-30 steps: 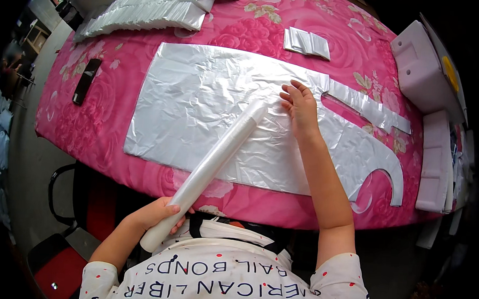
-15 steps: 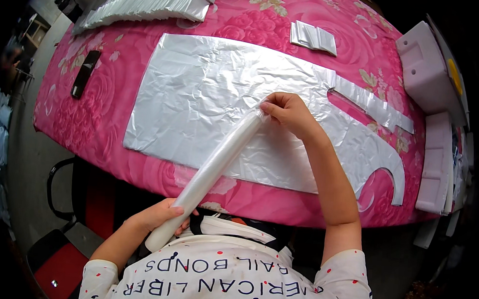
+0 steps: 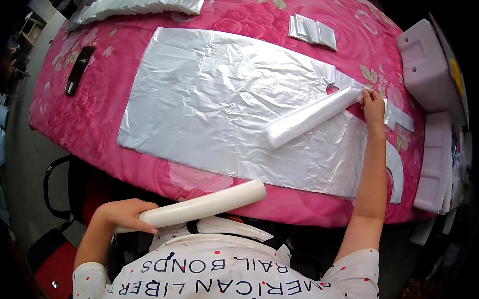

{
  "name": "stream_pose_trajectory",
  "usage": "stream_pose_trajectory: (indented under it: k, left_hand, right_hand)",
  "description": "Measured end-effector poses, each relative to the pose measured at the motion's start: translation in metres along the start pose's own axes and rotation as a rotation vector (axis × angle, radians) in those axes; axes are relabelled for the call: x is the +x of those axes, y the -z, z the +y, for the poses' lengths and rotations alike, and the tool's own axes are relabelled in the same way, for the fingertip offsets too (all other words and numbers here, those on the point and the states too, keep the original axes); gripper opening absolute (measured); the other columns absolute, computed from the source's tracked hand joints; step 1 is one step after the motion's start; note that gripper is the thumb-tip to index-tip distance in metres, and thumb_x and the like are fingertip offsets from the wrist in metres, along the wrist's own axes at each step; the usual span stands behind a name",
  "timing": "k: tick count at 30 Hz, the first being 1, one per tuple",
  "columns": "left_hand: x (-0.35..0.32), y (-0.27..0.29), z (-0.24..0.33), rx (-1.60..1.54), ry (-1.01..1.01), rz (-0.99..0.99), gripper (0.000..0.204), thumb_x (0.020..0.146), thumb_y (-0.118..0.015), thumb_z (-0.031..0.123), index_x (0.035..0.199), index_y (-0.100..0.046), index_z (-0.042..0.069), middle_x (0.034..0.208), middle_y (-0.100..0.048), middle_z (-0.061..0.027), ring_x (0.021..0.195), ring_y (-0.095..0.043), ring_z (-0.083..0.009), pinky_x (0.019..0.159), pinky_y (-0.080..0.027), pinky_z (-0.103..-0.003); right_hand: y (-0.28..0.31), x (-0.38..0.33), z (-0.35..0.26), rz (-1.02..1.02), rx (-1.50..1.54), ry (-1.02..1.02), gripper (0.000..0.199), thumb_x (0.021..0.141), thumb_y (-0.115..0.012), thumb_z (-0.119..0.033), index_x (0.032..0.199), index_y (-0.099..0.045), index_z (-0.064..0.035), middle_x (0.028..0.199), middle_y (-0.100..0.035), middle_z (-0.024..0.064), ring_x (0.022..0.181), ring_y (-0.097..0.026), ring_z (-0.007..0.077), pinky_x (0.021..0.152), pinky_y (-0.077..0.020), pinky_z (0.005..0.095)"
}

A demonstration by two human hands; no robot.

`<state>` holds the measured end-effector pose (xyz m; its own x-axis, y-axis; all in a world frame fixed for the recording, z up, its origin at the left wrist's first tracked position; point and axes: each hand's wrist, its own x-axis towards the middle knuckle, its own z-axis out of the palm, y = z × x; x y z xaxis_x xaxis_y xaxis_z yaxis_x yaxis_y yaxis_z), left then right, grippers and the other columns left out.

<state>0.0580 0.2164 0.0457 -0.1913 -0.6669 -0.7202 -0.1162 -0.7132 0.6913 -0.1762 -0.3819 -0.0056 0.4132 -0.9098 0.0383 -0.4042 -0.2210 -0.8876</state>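
My left hand (image 3: 127, 214) is closed around one end of a smooth white tube (image 3: 206, 204), tilted in front of my body at the table's near edge. Well to the right, my right hand (image 3: 373, 106) pinches the far end of a shiny, translucent plastic film roll (image 3: 314, 115). That roll lies slantwise above a large flat sheet of silvery-white plastic film (image 3: 199, 97). Strap-like cut arms extend from the sheet's right side, partly hidden by the roll and my right forearm. Tube and roll are apart.
A pink floral cloth (image 3: 247, 19) covers the table. Folded white packets (image 3: 313, 32) lie at the back, near a long row of stacked white packets (image 3: 144, 0). A dark phone (image 3: 79, 71) rests at left. White foam boxes (image 3: 428, 65) stand right; a red-black chair (image 3: 52, 258) is lower left.
The film roll has come off the tube and moved right with my right hand. My left hand keeps the bare tube, which has swung to a flatter angle.
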Motion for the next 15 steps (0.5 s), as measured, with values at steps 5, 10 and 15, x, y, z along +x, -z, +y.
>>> stream_pose_trajectory:
  k: [5,10,15]
  left_hand:
    - [0.018,0.019,0.098,0.57,-0.228,0.153,0.049,0.065,-0.076,0.033,0.102,-0.062,0.005,0.089,-0.065,-0.0139,0.081,-0.062,-0.0317,0.07,-0.049,-0.036]
    - [0.082,0.027,0.159,1.036,-0.399,0.465,0.042,0.067,-0.073,0.023,0.103,-0.058,0.008,0.09,-0.062,-0.0084,0.083,-0.06,-0.0281,0.07,-0.047,-0.038]
    - [0.138,0.023,0.148,1.102,-1.005,0.655,0.048,0.071,-0.07,0.029,0.108,-0.055,0.002,0.111,-0.056,-0.0108,0.102,-0.055,-0.0279,0.087,-0.046,-0.038]
  right_hand:
    - [-0.044,-0.026,-0.032,-0.131,0.037,-0.011,0.019,0.088,-0.059,-0.019,0.092,-0.062,-0.0009,0.066,-0.056,-0.0014,0.055,-0.047,0.0049,0.051,-0.0397,0.0206]
    - [-0.091,-0.046,-0.072,-0.324,0.029,0.08,0.019,0.087,-0.058,-0.017,0.091,-0.062,0.0009,0.069,-0.057,-0.0003,0.059,-0.049,0.0066,0.056,-0.041,0.0219]
    - [-0.114,-0.05,-0.09,-0.434,-0.008,0.122,0.019,0.087,-0.057,-0.017,0.09,-0.062,0.0013,0.07,-0.058,0.0009,0.061,-0.05,0.0079,0.059,-0.0423,0.0241]
